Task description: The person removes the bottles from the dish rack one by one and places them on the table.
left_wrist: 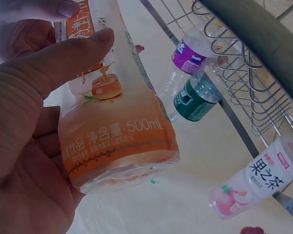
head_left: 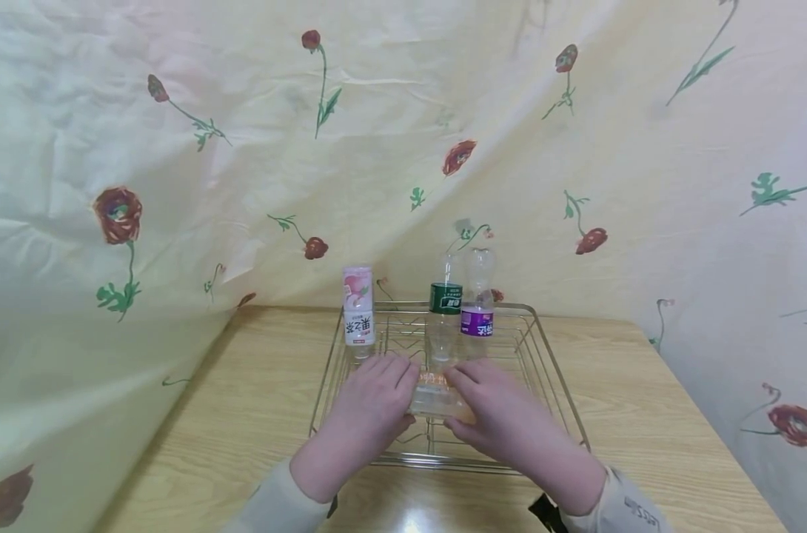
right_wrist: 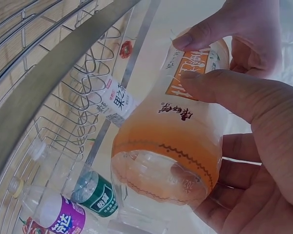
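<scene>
Left hand (head_left: 377, 392) over rack (head_left: 433, 461), bottles (head_left: 446, 299) beyond

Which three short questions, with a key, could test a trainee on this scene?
1. True or false: the left hand and right hand both hold the clear orange-labelled plastic bottle.
2. How many other bottles show in the rectangular metal wire basket?
3. Which is nearer the clear purple-labelled plastic bottle: (A) the pink-labelled plastic bottle or (B) the clear green-labelled plastic bottle?

Key: 1 true; 2 three; 3 B.
</scene>
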Motion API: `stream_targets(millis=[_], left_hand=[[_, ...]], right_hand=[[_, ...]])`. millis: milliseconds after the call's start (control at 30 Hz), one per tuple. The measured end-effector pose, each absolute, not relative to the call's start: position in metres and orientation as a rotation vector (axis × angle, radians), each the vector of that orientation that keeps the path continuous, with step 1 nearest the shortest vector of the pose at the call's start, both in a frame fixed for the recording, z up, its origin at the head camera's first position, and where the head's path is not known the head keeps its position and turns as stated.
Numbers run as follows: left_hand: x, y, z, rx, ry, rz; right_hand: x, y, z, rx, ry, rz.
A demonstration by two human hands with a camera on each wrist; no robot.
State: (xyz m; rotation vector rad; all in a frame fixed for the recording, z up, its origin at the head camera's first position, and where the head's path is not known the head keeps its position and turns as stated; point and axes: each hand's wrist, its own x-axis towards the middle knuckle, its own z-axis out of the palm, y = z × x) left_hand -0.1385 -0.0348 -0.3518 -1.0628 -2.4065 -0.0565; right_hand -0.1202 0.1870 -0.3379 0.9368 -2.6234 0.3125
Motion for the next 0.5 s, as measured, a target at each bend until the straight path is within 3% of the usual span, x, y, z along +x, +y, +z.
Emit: stream_targets(millis=[500], left_hand=[[-0.1379,-0.0390,-0.3548,-1.051,-2.453,-0.072]], right_hand=[[-0.1193,0.1804,-0.3392,0.967,-2.603,0.263]])
